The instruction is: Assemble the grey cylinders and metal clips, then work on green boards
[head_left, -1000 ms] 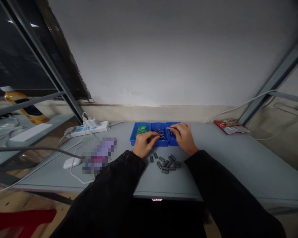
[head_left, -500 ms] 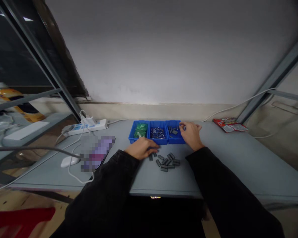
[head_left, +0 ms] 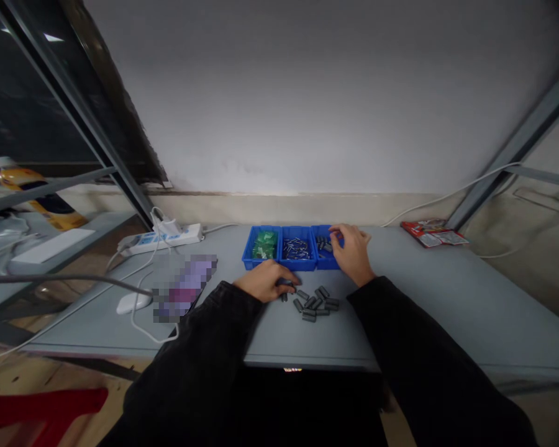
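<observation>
blue plastic bins stand in a row just beyond the hands, their sides touching. the left hand (head_left: pixel 266 280) is low at the tabletop (head_left: pixel 428 298), in front of the left and middle bins, its fingers bent and its thumb apart from the forefinger. a dark piece shows between them, but whether it is gripped cannot be told. the right hand (head_left: pixel 353 251) is at the right bin (head_left: pixel 327 263), partly covering it — fingers curled, with a gap between thumb and forefinger, so it looks loosely open. more dark grey pieces lie in that bin, to the left of its fingertips. ahead of the left hand, the left bin (head_left: pixel 246 254) holds green packets (head_left: pixel 264 244); the middle bin (head_left: pixel 298 266), between and beyond the two hands, holds thin metal pins (head_left: pixel 297 249). loose dark grey cylinders (head_left: pixel 315 303) lie in a cluster nearer the body than the bins, to the right of the left hand — several touch one another, and another lies right under its fingertips. left of the left hand are a phone (head_left: pixel 186 288), blurred into blocks, a rounded white object (head_left: pixel 134 302) and, farther off, a white power strip (head_left: pixel 177 239) with cables. well to the right of the right hand lies a red snack packet (head_left: pixel 434 234).
</observation>
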Action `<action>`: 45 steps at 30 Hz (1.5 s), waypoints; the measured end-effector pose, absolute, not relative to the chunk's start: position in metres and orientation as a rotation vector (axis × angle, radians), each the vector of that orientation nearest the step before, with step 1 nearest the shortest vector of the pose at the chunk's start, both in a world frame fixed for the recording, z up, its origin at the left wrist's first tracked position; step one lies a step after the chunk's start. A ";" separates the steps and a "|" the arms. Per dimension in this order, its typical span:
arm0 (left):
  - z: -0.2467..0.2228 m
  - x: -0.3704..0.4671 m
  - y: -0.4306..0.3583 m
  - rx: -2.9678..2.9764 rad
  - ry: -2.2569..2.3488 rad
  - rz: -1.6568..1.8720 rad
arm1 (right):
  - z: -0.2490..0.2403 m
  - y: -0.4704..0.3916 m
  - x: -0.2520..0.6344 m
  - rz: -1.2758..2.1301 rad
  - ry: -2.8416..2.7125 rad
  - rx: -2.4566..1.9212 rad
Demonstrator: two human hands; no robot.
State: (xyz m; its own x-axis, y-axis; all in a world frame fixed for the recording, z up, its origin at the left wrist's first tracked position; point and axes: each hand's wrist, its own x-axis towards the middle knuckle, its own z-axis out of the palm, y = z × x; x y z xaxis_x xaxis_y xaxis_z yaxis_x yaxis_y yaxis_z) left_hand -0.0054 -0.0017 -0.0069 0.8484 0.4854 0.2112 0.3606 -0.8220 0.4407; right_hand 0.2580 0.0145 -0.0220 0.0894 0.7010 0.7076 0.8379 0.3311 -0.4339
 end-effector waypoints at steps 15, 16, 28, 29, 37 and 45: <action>-0.011 0.002 -0.004 2.639 0.579 0.469 | -0.017 0.003 0.243 -0.201 -1.643 -1.362; -0.011 0.003 -0.005 2.630 0.587 0.475 | -0.016 0.002 0.241 -0.199 -1.640 -1.344; 0.004 0.003 -0.009 2.609 0.789 1.038 | -0.007 -0.023 0.216 -0.102 -2.058 -0.969; 0.005 0.005 -0.009 2.632 0.784 1.093 | -0.007 -0.024 0.215 -0.090 -2.074 -0.956; 0.012 0.021 0.004 2.754 0.691 1.290 | -0.002 -0.022 0.219 0.182 -1.877 -0.902; -0.005 0.015 0.015 2.644 0.747 1.343 | -0.007 -0.018 0.221 0.009 -1.858 -0.935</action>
State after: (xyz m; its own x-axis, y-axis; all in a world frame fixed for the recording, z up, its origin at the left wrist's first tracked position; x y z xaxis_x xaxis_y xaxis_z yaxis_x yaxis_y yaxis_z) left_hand 0.0150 0.0146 -0.0048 0.4956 0.4582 0.7379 0.3850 -0.8774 0.2863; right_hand 0.2211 -0.0182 -0.0074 -0.1865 0.6010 0.7772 0.5937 0.6992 -0.3983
